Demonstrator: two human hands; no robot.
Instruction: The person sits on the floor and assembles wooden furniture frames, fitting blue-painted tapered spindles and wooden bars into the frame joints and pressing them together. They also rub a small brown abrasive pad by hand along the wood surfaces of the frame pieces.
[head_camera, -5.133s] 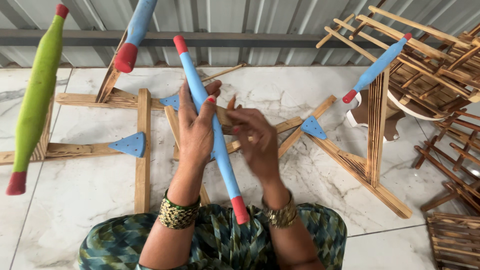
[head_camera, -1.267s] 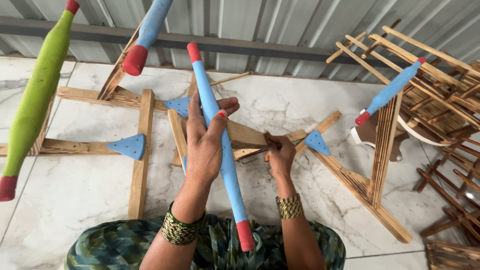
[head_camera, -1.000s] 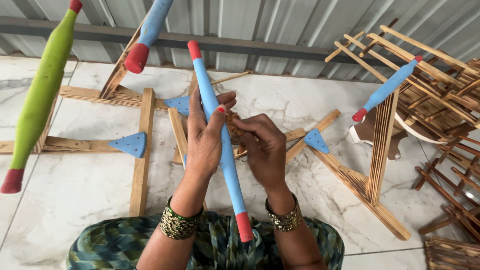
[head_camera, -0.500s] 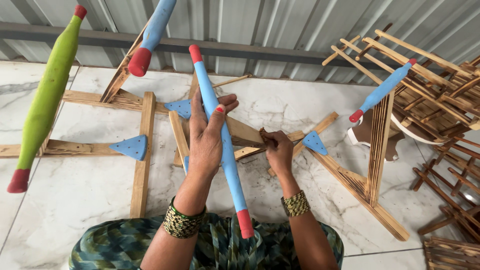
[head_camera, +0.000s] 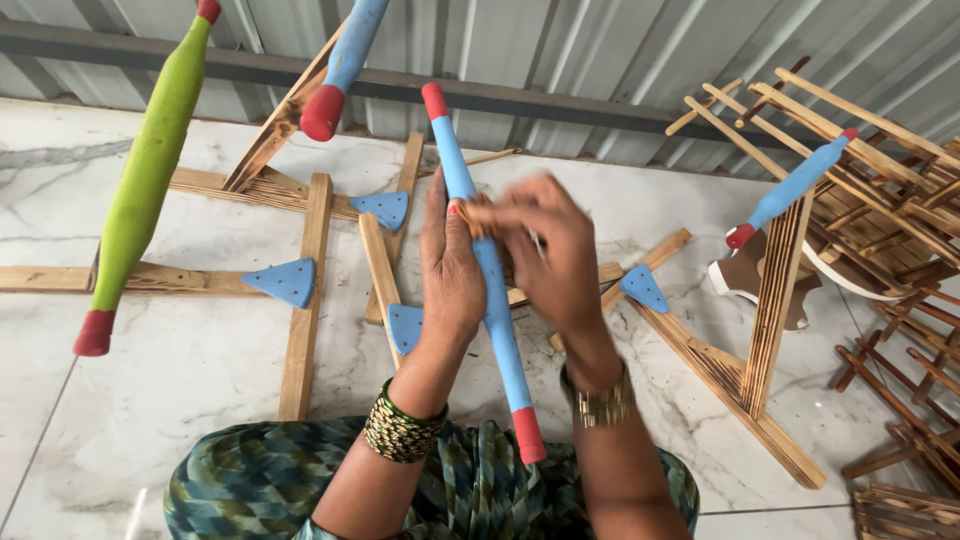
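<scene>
The left hand (head_camera: 450, 265) stands upright with its fingers pressed together, laid flat against the left side of a blue rod with red ends (head_camera: 480, 270), which slants from upper left to lower right above the person's lap and green patterned garment (head_camera: 250, 490). The right hand (head_camera: 545, 255) is blurred; it reaches across the rod from the right, its fingertips drawn together near the left hand's fingertips, but I cannot tell what they pinch. Below lies a white marble floor (head_camera: 180, 400) carrying wooden slat frames with blue triangular corner pieces (head_camera: 285, 282). A green rod (head_camera: 145, 185) hangs at the left, another blue rod (head_camera: 345, 60) toward the top edge, and stacked wooden frames (head_camera: 880, 200) stand at the right.
</scene>
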